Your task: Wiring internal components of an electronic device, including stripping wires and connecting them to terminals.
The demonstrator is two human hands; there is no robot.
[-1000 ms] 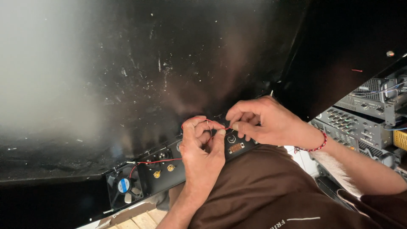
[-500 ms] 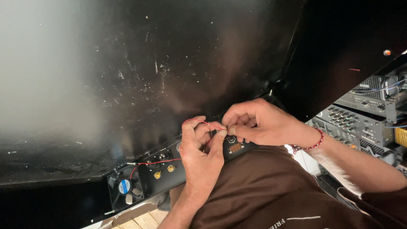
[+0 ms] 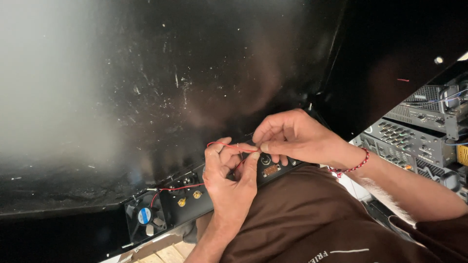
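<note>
Dim scene overall, mostly dark. Strong hazy glare washes the black panel [image 3: 161,97] from 9 to 11 o'clock, grey-white and featureless, fading toward centre. A fainter warm reflection sits near 12 o'clock. Dust specks and scratches on the panel catch light and read sharp. The hands, left hand [image 3: 229,178] and right hand [image 3: 292,136], are evenly lit from above, in focus, with no motion blur. The thin red wire [image 3: 229,145] is crisp. Deep shadow at 7 to 8 o'clock and across 1 to 2 o'clock, detail lost. One small bright spot at 2 o'clock. The stacked equipment [image 3: 419,131] at 3 o'clock is brighter, daylight-toned. Mild wide-angle stretch toward the edges.
</note>
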